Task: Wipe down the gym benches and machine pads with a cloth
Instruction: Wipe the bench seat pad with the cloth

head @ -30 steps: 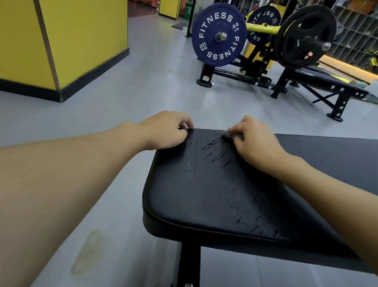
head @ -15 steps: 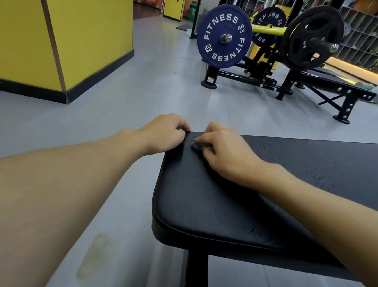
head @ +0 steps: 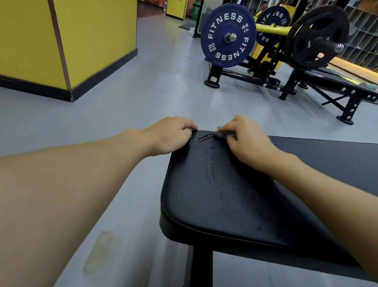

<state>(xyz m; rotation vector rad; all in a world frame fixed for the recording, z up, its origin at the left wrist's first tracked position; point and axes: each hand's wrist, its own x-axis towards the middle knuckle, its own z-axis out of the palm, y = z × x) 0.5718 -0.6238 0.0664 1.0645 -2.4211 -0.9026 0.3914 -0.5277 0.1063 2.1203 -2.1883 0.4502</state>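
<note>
Pinching small grey cloth (head: 222,134) in curled right hand (head: 247,141), pressed onto pad (head: 224,203) near its far corner; left hand (head: 170,135) hooked over that corner, bracing. Probably soft, light, damp: best kept bunched under fingertips. Pad seemingly firm, slick, wet-streaked.

Here's the black padded vinyl bench top (head: 234,211), lying flat and running from dead centre out past three o'clock, with its rounded corner and piped edge swinging round toward six o'clock. The surface is wet: glistening streaks and droplets trail from the far edge down toward the middle, and finer specks scatter out at three o'clock. Just above centre at twelve o'clock sits the small dark grey crumpled cloth (head: 223,135). It is bunched under the curled fingers of the right hand (head: 250,141) and pressed onto the pad near its far edge, right beside those streaks.
</note>
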